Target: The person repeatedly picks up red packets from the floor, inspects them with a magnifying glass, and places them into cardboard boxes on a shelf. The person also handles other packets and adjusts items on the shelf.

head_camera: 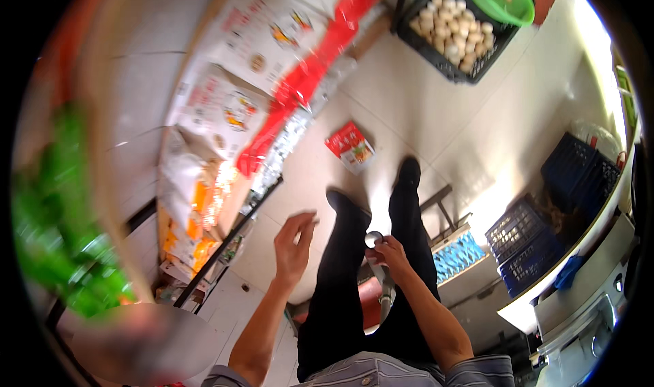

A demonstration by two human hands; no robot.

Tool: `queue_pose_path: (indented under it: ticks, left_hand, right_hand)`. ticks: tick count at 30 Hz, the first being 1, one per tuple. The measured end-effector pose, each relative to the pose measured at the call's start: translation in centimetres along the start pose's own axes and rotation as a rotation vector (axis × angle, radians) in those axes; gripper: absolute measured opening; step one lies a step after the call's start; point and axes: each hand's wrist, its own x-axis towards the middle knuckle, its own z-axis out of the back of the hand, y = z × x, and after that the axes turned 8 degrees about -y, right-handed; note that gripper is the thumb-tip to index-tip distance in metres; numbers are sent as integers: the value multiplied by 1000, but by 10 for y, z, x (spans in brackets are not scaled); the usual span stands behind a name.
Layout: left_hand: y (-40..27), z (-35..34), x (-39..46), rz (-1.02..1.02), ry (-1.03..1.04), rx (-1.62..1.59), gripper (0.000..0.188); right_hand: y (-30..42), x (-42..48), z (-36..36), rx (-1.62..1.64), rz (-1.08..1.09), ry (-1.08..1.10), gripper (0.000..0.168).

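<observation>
My right hand (pixel 391 254) is closed around a small round, pale and shiny object (pixel 373 239), held in front of my legs. The picture does not settle exactly what it is. Over the floor to the left of my left leg hovers my left hand (pixel 295 246), its fingers apart and nothing in them. Farther ahead, a red and white printed food packet (pixel 351 147) lies flat on the tiled floor, beyond my shoes and out of touch of both hands.
Ahead right, a black plastic crate (pixel 477 70) holds many pale round items, with a green basin (pixel 526 9) at its corner. White printed sacks (pixel 225 101) and red plastic wrapping (pixel 301 83) line the left. Dark blue crates (pixel 529 264) stand right, near a blue-woven stool (pixel 457 259).
</observation>
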Motion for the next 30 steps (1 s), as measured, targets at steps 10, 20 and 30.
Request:
queue_pose_path:
  ticks: [10, 20, 30]
  left_hand:
    - [-287, 212, -126, -788, -548, 138, 18]
    - [-452, 406, -195, -1324, -1109, 362, 26]
    - [-530, 566, -138, -890, -1030, 951, 78]
  right_hand:
    - [85, -158, 37, -86, 287, -115, 31]
    - [93, -186, 44, -153, 368, -98, 25]
    - [106, -228, -4, -170, 485, -98, 27]
